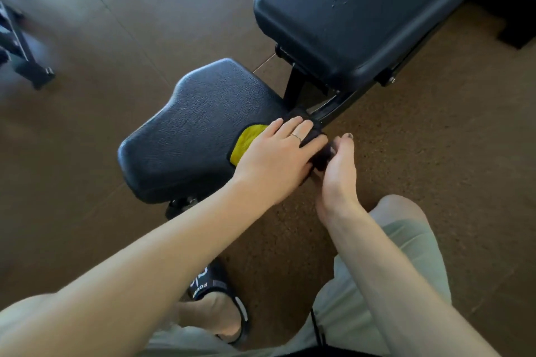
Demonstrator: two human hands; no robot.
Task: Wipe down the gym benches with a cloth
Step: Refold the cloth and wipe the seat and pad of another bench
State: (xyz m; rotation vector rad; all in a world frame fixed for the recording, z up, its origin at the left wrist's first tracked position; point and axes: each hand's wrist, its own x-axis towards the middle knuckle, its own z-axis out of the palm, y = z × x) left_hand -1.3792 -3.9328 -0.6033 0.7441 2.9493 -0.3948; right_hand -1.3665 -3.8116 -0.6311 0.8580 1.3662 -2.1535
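Black-and-yellow microfibre cloth (246,142) on black padded seat's (188,130) right edge.
My left hand (278,159) is pressing it flat, fingers straight; my right hand (338,165) is pinching its hanging corner; black backrest pad (362,9) is lying ahead-right.

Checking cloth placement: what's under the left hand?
The left hand presses a dark cloth with a yellow side onto the black padded seat; the cloth's middle is covered.

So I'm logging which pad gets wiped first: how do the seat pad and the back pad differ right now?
The seat pad is small and tapered with a pebbled grain; the back pad is longer, rectangular and looks smoother. The seat pad has the cloth on its near edge, the left hand resting flat on it and the right hand gripping its dark end; the back pad is untouched and shows small specks. Both are black, padded and share one frame.
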